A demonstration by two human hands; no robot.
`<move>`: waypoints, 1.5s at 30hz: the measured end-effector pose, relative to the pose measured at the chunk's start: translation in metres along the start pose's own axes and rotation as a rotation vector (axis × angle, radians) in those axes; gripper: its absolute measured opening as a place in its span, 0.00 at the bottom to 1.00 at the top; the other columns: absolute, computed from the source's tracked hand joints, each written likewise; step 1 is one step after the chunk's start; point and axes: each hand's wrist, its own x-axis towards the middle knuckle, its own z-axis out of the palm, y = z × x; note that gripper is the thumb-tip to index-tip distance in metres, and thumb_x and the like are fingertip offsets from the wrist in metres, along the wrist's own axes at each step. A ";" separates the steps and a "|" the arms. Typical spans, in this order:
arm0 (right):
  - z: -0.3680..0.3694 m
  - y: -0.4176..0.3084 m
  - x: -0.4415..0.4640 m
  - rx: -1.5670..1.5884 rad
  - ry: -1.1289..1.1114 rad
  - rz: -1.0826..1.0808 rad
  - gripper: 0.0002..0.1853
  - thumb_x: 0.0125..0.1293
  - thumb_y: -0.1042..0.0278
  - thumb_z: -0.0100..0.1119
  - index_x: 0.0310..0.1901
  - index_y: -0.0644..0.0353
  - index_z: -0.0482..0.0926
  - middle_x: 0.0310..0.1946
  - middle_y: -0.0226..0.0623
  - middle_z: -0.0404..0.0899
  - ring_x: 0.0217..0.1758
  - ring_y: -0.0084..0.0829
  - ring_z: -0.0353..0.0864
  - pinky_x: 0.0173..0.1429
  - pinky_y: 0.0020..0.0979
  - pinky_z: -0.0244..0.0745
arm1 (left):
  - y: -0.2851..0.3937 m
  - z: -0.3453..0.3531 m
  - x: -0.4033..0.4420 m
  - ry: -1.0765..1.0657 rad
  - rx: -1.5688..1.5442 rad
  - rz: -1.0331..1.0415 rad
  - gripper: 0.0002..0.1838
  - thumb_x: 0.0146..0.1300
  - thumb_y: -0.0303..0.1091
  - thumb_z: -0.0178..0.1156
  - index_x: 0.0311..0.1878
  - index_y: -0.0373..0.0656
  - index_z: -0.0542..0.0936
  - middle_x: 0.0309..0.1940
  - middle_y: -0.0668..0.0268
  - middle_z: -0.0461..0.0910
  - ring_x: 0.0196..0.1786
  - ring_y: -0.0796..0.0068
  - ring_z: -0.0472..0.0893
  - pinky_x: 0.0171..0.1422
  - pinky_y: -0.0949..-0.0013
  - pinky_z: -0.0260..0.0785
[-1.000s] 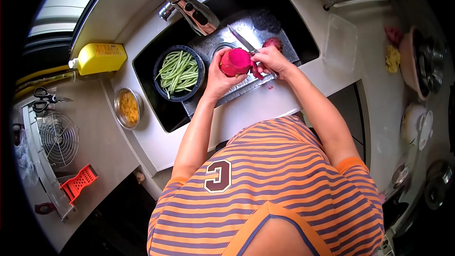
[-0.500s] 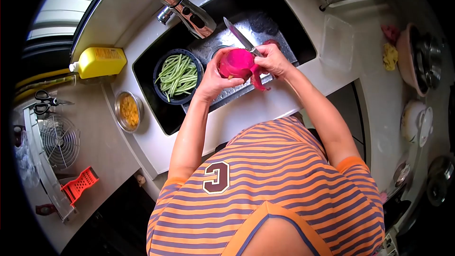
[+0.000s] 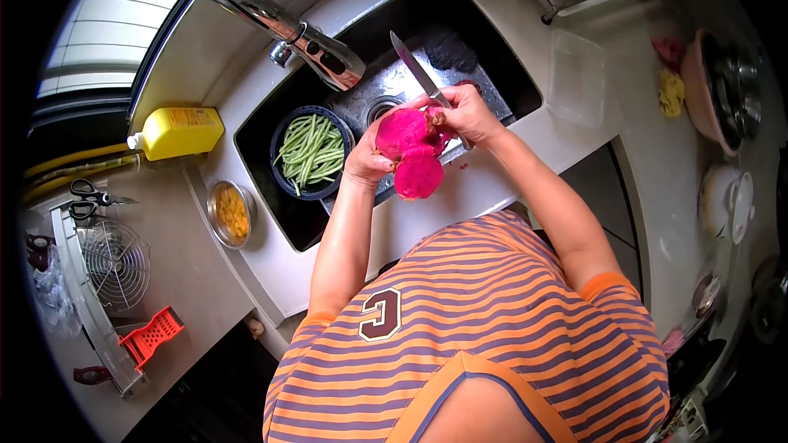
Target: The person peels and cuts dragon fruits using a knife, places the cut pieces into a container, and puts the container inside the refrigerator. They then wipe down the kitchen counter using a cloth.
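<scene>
Above the near edge of the sink [image 3: 510,57], a magenta dragon fruit [image 3: 400,130] is supported by the left hand [image 3: 365,157], whose fingers curve round its left side with the thumb lying across the front. Its cut face is turned upward toward the camera. A second round magenta lobe [image 3: 419,177] hangs from its lower edge toward the wearer, so that the two together have their long axis running from the far side to the near side; whether this lobe is peel or flesh cannot be told. The right hand [image 3: 474,117] is closed round the handle of a kitchen knife [image 3: 417,68], its fingertips meeting the right side of the fruit. The blade points away from the wearer and leftward; the knife's long axis is oblique, with the handle end low and to the right.

Compared with half a second ago, the single round face with a strip of peel dangling at its right has given way to two adjoining rounds, the second below the first. The knife keeps much the same slant. Left of the fruit, the green beans [image 3: 310,152] remain in their dark bowl [image 3: 310,197] within the sink, and the faucet [image 3: 332,59] appears lower in view.
</scene>
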 end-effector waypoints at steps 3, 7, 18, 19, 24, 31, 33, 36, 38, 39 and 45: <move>-0.009 -0.002 -0.004 0.046 -0.024 0.058 0.08 0.62 0.70 0.54 0.38 0.62 0.81 0.20 0.31 0.77 0.15 0.15 0.70 0.16 0.15 0.60 | 0.006 0.009 0.009 -0.073 0.039 0.026 0.58 0.29 0.40 0.73 0.66 0.33 0.55 0.64 0.53 0.61 0.64 0.57 0.66 0.70 0.61 0.55; -0.008 -0.027 -0.009 -0.050 -0.087 0.049 0.13 0.65 0.66 0.51 0.44 0.63 0.80 0.26 0.37 0.81 0.19 0.17 0.76 0.15 0.14 0.58 | -0.007 0.011 0.012 -0.032 -0.273 0.154 0.37 0.57 0.46 0.58 0.65 0.34 0.59 0.63 0.52 0.62 0.65 0.56 0.65 0.69 0.56 0.55; -0.001 -0.001 -0.007 -0.206 0.202 0.064 0.13 0.61 0.61 0.60 0.37 0.63 0.81 0.19 0.32 0.78 0.16 0.16 0.74 0.14 0.17 0.58 | -0.037 -0.040 0.014 0.151 -0.438 0.105 0.46 0.39 0.53 0.70 0.61 0.38 0.65 0.60 0.51 0.66 0.62 0.52 0.67 0.65 0.43 0.58; 0.001 -0.007 -0.008 -0.276 0.273 0.083 0.14 0.60 0.59 0.61 0.36 0.63 0.81 0.19 0.32 0.78 0.15 0.16 0.73 0.14 0.17 0.58 | -0.037 -0.038 0.014 0.187 -0.410 0.106 0.45 0.39 0.47 0.71 0.61 0.38 0.64 0.58 0.52 0.67 0.60 0.52 0.69 0.65 0.47 0.60; -0.001 -0.009 -0.006 -0.271 0.376 0.224 0.20 0.57 0.50 0.63 0.30 0.64 0.80 0.18 0.29 0.76 0.11 0.15 0.66 0.15 0.19 0.59 | -0.030 -0.029 0.017 0.452 0.053 0.138 0.36 0.40 0.28 0.70 0.55 0.42 0.64 0.51 0.59 0.71 0.53 0.63 0.74 0.59 0.60 0.69; 0.004 -0.011 -0.006 0.081 0.321 0.414 0.11 0.54 0.55 0.63 0.29 0.54 0.78 0.19 0.25 0.75 0.12 0.13 0.66 0.14 0.14 0.56 | -0.034 -0.018 0.025 0.617 0.635 0.303 0.36 0.38 0.19 0.68 0.52 0.44 0.62 0.47 0.65 0.69 0.50 0.72 0.73 0.56 0.68 0.69; 0.002 -0.011 -0.006 0.180 0.308 0.448 0.12 0.52 0.54 0.63 0.29 0.53 0.80 0.20 0.26 0.77 0.13 0.12 0.68 0.14 0.15 0.58 | -0.033 -0.014 0.028 0.648 0.674 0.309 0.36 0.37 0.21 0.69 0.52 0.43 0.62 0.47 0.64 0.69 0.50 0.72 0.72 0.57 0.69 0.67; -0.002 -0.006 -0.001 0.213 0.264 0.507 0.11 0.53 0.54 0.63 0.28 0.52 0.79 0.19 0.24 0.76 0.13 0.12 0.68 0.14 0.14 0.58 | -0.030 -0.010 0.029 0.661 0.879 0.362 0.38 0.35 0.23 0.71 0.51 0.43 0.62 0.47 0.64 0.69 0.51 0.72 0.72 0.58 0.69 0.66; -0.007 -0.001 0.002 0.314 0.254 0.507 0.08 0.55 0.58 0.60 0.26 0.51 0.77 0.18 0.24 0.75 0.12 0.11 0.67 0.13 0.13 0.59 | -0.033 -0.014 0.030 0.643 0.943 0.423 0.38 0.34 0.25 0.72 0.51 0.43 0.62 0.48 0.63 0.69 0.51 0.71 0.72 0.58 0.69 0.65; -0.008 0.000 0.004 0.354 0.256 0.519 0.08 0.56 0.60 0.59 0.26 0.52 0.76 0.17 0.25 0.75 0.11 0.12 0.67 0.12 0.13 0.60 | -0.034 -0.014 0.031 0.636 0.974 0.454 0.38 0.34 0.26 0.72 0.51 0.43 0.62 0.48 0.63 0.69 0.51 0.71 0.72 0.58 0.69 0.65; -0.007 0.018 0.009 0.597 0.284 0.510 0.03 0.57 0.69 0.59 0.31 0.57 0.76 0.19 0.28 0.75 0.13 0.14 0.67 0.13 0.15 0.63 | -0.034 -0.011 0.037 0.673 1.066 0.483 0.37 0.34 0.26 0.72 0.50 0.42 0.62 0.48 0.62 0.69 0.50 0.72 0.72 0.58 0.68 0.65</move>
